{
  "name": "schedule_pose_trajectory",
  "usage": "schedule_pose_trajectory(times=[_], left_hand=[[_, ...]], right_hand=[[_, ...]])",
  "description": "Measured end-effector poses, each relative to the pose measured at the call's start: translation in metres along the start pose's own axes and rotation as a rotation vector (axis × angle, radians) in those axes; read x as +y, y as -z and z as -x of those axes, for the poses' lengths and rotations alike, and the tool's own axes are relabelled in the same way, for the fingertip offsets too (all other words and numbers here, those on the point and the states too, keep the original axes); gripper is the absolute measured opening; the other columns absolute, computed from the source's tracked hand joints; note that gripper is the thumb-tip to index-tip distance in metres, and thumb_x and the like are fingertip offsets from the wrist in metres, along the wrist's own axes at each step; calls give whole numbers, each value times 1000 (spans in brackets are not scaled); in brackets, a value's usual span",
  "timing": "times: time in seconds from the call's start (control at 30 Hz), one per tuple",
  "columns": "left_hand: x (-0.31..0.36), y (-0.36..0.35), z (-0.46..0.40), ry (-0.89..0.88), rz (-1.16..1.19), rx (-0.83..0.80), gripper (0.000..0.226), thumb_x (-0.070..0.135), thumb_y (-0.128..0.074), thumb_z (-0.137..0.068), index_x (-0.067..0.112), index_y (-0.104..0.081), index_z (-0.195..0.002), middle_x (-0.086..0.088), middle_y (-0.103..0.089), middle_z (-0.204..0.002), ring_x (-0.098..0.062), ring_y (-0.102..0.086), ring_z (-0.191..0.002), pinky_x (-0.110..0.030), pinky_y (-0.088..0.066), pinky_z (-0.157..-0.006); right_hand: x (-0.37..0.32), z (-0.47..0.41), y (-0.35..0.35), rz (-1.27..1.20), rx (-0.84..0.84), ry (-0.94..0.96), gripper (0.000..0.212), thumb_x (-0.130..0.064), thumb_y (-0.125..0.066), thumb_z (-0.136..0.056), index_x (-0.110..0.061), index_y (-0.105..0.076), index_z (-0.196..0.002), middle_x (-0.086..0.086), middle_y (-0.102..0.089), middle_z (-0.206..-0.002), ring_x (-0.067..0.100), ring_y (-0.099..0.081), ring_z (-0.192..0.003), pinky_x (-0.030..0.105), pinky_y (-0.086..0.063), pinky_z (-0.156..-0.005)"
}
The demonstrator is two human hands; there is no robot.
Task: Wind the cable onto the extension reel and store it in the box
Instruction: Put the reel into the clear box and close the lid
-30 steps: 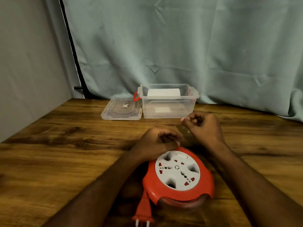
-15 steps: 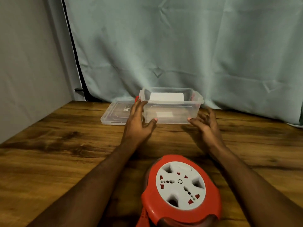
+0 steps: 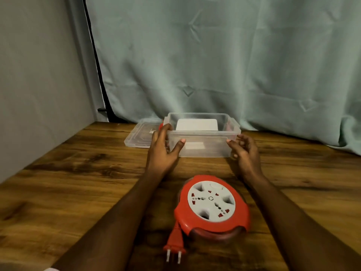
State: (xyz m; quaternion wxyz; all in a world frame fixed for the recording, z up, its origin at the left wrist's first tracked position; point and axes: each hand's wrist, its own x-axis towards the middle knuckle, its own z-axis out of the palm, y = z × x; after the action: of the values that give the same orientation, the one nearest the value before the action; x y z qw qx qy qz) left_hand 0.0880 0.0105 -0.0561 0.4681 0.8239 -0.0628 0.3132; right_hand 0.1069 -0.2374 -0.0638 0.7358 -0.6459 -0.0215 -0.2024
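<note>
Extension reel (image 3: 212, 204), red with a white socket face, lies flat on the table (image 3: 78, 182) toward its near edge, and its plug (image 3: 175, 245) points at that edge. The clear box (image 3: 211, 143) stands open by the far edge, with its lid (image 3: 138, 135) beside it toward the table's left edge. The left hand (image 3: 163, 151) grips the box's end, fingers round the side and thumb on the front wall. The right hand (image 3: 244, 151) is at the box's other front corner, fingers loosely spread; contact cannot be told.

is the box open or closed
Open. The box has no lid on top; its lid lies flat on the table just left of it.
</note>
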Motion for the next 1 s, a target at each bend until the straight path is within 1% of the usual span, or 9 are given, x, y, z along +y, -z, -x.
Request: schedule_pose_trajectory(times=[0.07, 0.2, 0.37, 0.43, 0.53, 0.67, 0.77, 0.87, 1.0], left_hand=[[3, 6, 8, 39, -21, -52, 57, 51, -71, -85, 32, -46, -133, -3, -46, -134, -26, -56, -114, -43, -51, -100], [8, 22, 35, 38, 2, -197, 72, 49, -74, -80, 39, -35, -139, -4, -40, -144, -24, -51, -127, -45, -46, -108], [12, 40, 67, 4, -20, -129, 69, 39, -73, -85, 41, -34, -142, -1, -42, -144, -21, -51, -127, -45, -50, -104], [15, 43, 69, 0, -48, -107, 68, 38, -72, -86, 39, -34, -143, -2, -43, -141, -22, -53, -125, -46, -52, -102], [19, 42, 73, -19, -74, -105, 64, 34, -69, -89, 40, -34, -141, 1, -43, -141, -24, -55, -124, -48, -53, -99], [21, 39, 76, -42, -105, -105, 61, 27, -66, -91, 43, -33, -141, 3, -42, -145, -22, -54, -127, -48, -54, -99], [22, 39, 76, -25, -119, -109, 63, 30, -66, -92, 42, -31, -143, 1, -41, -147, -22, -52, -128, -49, -53, -100], [22, 40, 76, -12, -121, -119, 63, 34, -65, -92, 41, -30, -144, 0, -41, -147, -23, -54, -127, -49, -55, -98], [25, 41, 77, -28, -121, -112, 60, 35, -63, -93, 42, -31, -143, 0, -41, -147, -22, -53, -128, -48, -54, -99]], right_hand=[[-7, 21, -2, 120, 53, 18, 36, -20, -80, -88, -18, -60, -118, -2, -67, -101, 18, -63, -89, 32, -54, -76], [-19, 62, 3, 239, 100, -10, 46, -15, -84, -84, -18, -60, -123, -1, -71, -113, 17, -68, -101, 37, -59, -86], [-39, 100, 9, 313, 89, -53, 44, -4, -80, -83, -20, -60, -119, -1, -72, -109, 12, -69, -93, 41, -62, -81], [-48, 112, 12, 371, 82, -105, 43, -13, -82, -80, -25, -62, -117, -1, -74, -105, 13, -71, -87, 43, -63, -78], [-63, 131, 19, 669, 60, -125, 54, -48, -81, -71, -39, -59, -119, -9, -73, -96, 20, -73, -86, 50, -63, -78], [-83, 138, 18, 1089, -287, -216, 83, -66, -79, -75, -29, -53, -144, -3, -70, -130, 21, -69, -113, 40, -58, -92], [-90, 131, 17, 992, -422, -337, 57, -58, -82, -78, -26, -68, -123, -7, -76, -111, 11, -73, -94, 30, -62, -76], [-95, 129, 18, 713, -463, -469, 23, -26, -80, -89, -11, -75, -105, -1, -79, -84, 7, -75, -67, 16, -55, -52], [-100, 127, 20, 554, -434, -480, 30, -14, -81, -87, 3, -73, -110, 13, -81, -89, 25, -80, -81, 39, -66, -74]])
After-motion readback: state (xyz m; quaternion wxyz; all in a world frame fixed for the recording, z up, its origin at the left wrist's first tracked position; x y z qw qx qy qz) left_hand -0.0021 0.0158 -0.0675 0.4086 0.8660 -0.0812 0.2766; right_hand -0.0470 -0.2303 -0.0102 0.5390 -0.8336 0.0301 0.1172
